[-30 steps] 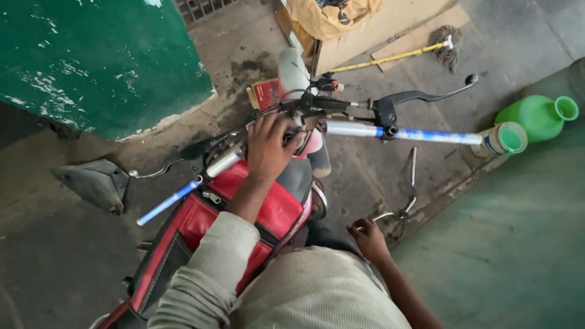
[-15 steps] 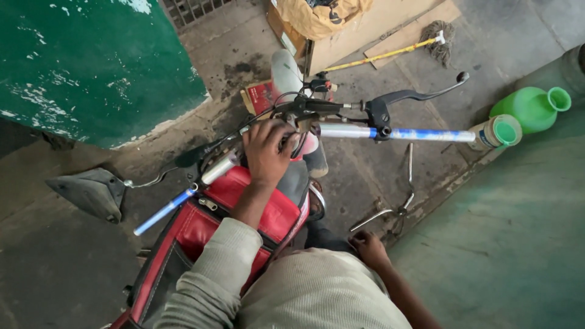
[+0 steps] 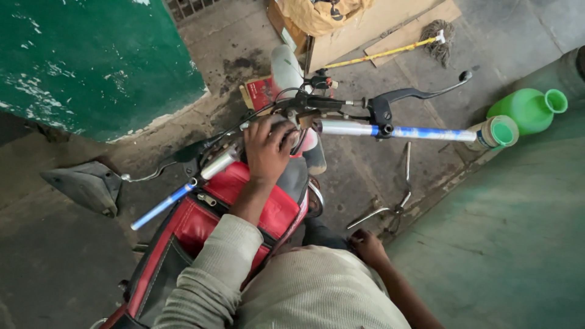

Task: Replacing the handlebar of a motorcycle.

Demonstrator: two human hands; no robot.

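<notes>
My left hand (image 3: 267,149) lies on the middle of the handlebar (image 3: 420,132) of a red motorcycle (image 3: 201,225), its fingers curled over the top by the cables. The bar is bare metal with blue wrap on both ends, and a black lever (image 3: 426,92) sticks out on the right side. My right hand (image 3: 367,247) is low by my body, just above the concrete floor, with its fingers curled and its palm hidden. A thin metal tool (image 3: 396,204) lies on the floor a short way beyond that hand, not touching it.
A green painted wall (image 3: 91,61) stands at the left, with a mirror (image 3: 82,183) on its stalk below it. A green jug (image 3: 527,109) and a green-lidded tub (image 3: 496,134) sit at the right. A cardboard box (image 3: 341,36), a yellow-handled mop (image 3: 390,53) and a red packet (image 3: 259,91) lie ahead.
My right hand has drawn back from the metal tool towards my body. My left hand stays on the middle of the handlebar. The view has tilted slightly.
</notes>
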